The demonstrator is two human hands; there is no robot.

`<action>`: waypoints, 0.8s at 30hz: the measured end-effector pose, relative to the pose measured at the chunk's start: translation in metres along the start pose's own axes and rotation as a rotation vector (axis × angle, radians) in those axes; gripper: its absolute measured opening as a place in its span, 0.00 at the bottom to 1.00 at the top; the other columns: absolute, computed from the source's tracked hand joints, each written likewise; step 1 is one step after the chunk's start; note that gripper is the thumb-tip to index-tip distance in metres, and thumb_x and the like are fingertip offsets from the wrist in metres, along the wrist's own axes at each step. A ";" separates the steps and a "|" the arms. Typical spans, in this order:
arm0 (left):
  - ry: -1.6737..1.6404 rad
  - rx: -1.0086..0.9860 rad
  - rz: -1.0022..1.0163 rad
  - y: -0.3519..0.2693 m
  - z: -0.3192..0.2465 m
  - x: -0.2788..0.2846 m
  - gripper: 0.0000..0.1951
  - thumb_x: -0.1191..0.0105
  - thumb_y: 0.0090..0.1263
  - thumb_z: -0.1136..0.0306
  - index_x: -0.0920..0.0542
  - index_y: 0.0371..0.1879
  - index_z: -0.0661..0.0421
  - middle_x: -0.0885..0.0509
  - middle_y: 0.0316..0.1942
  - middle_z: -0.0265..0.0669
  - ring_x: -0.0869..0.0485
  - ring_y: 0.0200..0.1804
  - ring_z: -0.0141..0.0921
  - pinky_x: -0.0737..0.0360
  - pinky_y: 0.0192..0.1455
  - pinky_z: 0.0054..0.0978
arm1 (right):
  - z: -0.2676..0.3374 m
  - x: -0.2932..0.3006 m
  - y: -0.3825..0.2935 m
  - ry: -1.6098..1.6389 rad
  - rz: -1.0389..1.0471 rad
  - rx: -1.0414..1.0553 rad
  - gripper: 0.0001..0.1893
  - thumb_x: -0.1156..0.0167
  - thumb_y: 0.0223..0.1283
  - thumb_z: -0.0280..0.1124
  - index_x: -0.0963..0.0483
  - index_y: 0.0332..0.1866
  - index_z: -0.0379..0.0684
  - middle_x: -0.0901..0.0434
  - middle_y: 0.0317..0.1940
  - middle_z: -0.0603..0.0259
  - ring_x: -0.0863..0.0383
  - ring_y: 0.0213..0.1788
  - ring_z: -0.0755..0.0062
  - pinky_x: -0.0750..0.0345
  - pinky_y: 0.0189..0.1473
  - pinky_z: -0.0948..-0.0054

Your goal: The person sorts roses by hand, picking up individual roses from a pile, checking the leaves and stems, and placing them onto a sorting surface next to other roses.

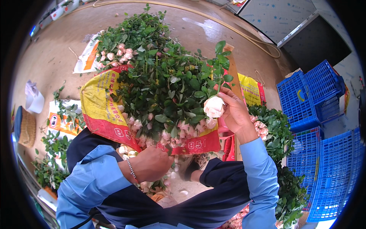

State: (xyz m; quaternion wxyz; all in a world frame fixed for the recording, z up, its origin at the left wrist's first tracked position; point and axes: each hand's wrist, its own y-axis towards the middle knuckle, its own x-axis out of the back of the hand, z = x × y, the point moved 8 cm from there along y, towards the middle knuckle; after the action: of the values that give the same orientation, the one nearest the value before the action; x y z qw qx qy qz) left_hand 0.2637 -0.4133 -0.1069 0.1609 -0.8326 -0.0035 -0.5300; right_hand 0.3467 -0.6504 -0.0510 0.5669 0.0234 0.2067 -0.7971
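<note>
My right hand (233,110) holds the stem of a pale pink rose (214,107) between thumb and fingers just below the bloom, its leafy end pointing away from me. My left hand (155,162), with a beaded bracelet on the wrist, is curled near my knees at the front edge of the heap; its fingertips are turned away, and whether it grips anything cannot be told. Between and beyond the hands lies a large heap of cut roses (171,83), pink blooms toward me, on a red and yellow woven plastic sack (101,98).
Blue plastic crates (297,97) are stacked at the right, beside more bunched roses (271,128). A wooden board (236,74) stands right of the heap. Leafy cuttings (54,146), a wicker basket (27,127) and a white bin (35,101) are at the left. A hose (200,13) crosses the floor.
</note>
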 end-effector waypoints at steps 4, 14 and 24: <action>0.003 -0.003 -0.018 -0.001 0.000 0.000 0.12 0.45 0.69 0.63 0.23 0.41 0.60 0.16 0.30 0.43 0.13 0.36 0.45 0.21 0.40 0.45 | -0.002 -0.002 0.002 -0.025 0.006 0.009 0.14 0.42 0.70 0.23 0.24 0.59 0.41 0.17 0.50 0.66 0.16 0.47 0.76 0.16 0.51 0.70; 0.033 -0.011 -0.023 -0.004 -0.003 0.002 0.11 0.46 0.67 0.65 0.22 0.40 0.60 0.16 0.31 0.43 0.13 0.35 0.44 0.21 0.40 0.43 | 0.001 0.063 0.044 -0.203 -0.099 0.089 0.15 0.43 0.69 0.23 0.25 0.60 0.41 0.17 0.45 0.64 0.15 0.43 0.76 0.15 0.43 0.72; 0.024 -0.023 -0.051 -0.008 -0.012 0.010 0.12 0.45 0.67 0.66 0.22 0.45 0.59 0.17 0.32 0.40 0.14 0.37 0.41 0.21 0.45 0.38 | 0.006 0.177 0.088 -0.572 -0.397 0.086 0.20 0.42 0.66 0.25 0.28 0.63 0.40 0.19 0.42 0.65 0.16 0.38 0.75 0.16 0.33 0.72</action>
State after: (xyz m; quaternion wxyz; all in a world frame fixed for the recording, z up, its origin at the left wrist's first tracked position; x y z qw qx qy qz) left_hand 0.2559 -0.4108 -0.0910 0.1379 -0.8277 -0.0166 -0.5437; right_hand 0.3647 -0.8346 -0.1204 0.4345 -0.2177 0.0063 -0.8739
